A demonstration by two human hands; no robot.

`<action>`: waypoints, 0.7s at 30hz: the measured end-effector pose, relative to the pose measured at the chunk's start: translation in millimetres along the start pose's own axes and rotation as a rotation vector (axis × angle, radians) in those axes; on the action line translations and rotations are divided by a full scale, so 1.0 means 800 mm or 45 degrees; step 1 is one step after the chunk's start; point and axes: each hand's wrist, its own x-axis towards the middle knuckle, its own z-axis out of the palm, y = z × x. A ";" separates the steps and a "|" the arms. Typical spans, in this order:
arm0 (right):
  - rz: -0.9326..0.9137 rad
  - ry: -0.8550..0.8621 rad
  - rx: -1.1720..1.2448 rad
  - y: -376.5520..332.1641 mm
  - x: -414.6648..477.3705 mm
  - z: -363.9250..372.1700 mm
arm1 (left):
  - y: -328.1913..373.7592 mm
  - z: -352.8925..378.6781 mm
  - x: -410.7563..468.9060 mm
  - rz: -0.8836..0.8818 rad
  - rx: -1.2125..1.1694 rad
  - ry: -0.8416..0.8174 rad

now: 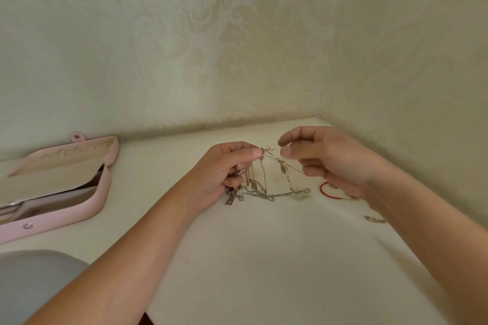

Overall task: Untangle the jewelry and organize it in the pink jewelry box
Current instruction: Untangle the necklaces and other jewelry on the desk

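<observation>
A tangle of thin gold and silver chains [264, 187] hangs from my left hand [227, 166] down onto the white table. My left hand pinches the top of the tangle between thumb and fingers. My right hand [324, 158], blurred, is beside it with thumb and forefinger close together at a strand leading from the tangle; whether it grips the strand is unclear. A silver letter pendant [229, 199] lies below my left hand. The pink jewelry box [97, 187] lies open at the far left, its cream lining showing.
A red cord bracelet [326, 190] and small gold pieces [373, 219] lie on the table [250, 258] partly under my right wrist. Patterned walls close in behind and to the right. A grey rounded object [34, 280] sits at the lower left.
</observation>
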 end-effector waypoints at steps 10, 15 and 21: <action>0.057 0.084 0.704 0.007 0.008 0.002 | -0.003 0.000 0.000 0.000 0.092 -0.039; 0.098 0.139 0.531 0.004 0.006 0.007 | -0.004 0.003 0.000 -0.017 0.108 -0.053; 0.065 0.283 0.671 0.003 0.005 -0.008 | -0.004 -0.002 0.004 -0.084 -0.147 -0.025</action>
